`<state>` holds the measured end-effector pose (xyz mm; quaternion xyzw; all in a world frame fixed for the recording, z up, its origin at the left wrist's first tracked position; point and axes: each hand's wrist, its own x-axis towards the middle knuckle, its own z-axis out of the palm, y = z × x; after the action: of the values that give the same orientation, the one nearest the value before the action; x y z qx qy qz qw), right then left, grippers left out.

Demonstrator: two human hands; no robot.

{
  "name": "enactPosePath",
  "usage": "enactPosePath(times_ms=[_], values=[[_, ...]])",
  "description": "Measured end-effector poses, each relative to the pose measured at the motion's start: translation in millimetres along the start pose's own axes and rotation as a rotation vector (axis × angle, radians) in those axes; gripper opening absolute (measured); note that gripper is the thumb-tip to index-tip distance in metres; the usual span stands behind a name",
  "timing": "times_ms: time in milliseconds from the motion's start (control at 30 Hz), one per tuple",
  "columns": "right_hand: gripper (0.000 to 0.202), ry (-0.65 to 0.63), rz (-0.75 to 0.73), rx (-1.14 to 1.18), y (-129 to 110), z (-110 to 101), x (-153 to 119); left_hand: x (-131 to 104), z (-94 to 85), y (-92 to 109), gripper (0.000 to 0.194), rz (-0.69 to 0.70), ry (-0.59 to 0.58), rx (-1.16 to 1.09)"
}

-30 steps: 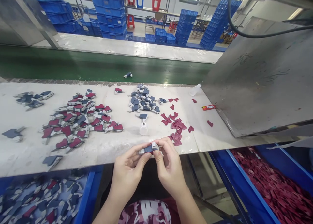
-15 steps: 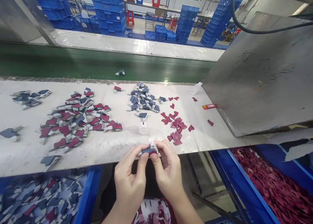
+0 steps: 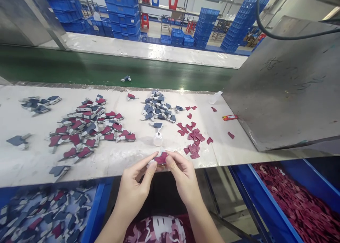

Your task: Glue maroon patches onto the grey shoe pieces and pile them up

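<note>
Maroon-faced part (image 3: 161,158) pinched between my left fingers (image 3: 151,169) and right fingers (image 3: 171,163), bottle (image 3: 158,140) just beyond them; turning it would need a lighter hold.

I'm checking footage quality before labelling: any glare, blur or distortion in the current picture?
Head view: glare whitens the worktop near the hands and streaks the green belt; the held piece looks slightly soft, its fine detail unclear; wide-angle stretching shows toward the edges, where the blue crates lean.

Crimson-and-white piece (image 3: 160,158) — belt (image 3: 106,71) deep green, bins (image 3: 268,200) blue, shirt (image 3: 159,230) maroon, pink and white camouflage-patterned.
</note>
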<state>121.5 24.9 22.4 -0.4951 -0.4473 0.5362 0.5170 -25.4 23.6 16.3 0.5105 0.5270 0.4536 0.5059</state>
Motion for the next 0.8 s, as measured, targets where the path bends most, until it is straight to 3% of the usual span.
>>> enactPosePath(times_ms=[133, 333, 467, 667, 800], values=[[0.04, 0.024, -0.045, -0.057, -5.9, 2.3, -3.8, -0.8, 0.2, 1.4, 0.039, -0.032, 0.028, -0.044], [0.03, 0.005, -0.085, -0.182, -3.9, 12.7, -3.2, -0.9, -2.5, 0.8, 0.04, -0.08, 0.06, -0.05], [0.027, 0.004, -0.227, -0.336, 3.8, 23.0, 0.2, 1.2, -9.3, 1.1, 0.032, -0.089, 0.103, -0.145], [0.025, -0.026, -0.432, -0.419, 10.7, 55.8, 13.6, 1.1, -29.0, -1.2, 0.029, -0.039, 0.223, -0.177], [0.024, -0.103, -0.447, -0.386, 9.8, 83.2, 27.8, 7.9, -54.1, 1.4, 0.024, 0.047, 0.305, -0.063]])
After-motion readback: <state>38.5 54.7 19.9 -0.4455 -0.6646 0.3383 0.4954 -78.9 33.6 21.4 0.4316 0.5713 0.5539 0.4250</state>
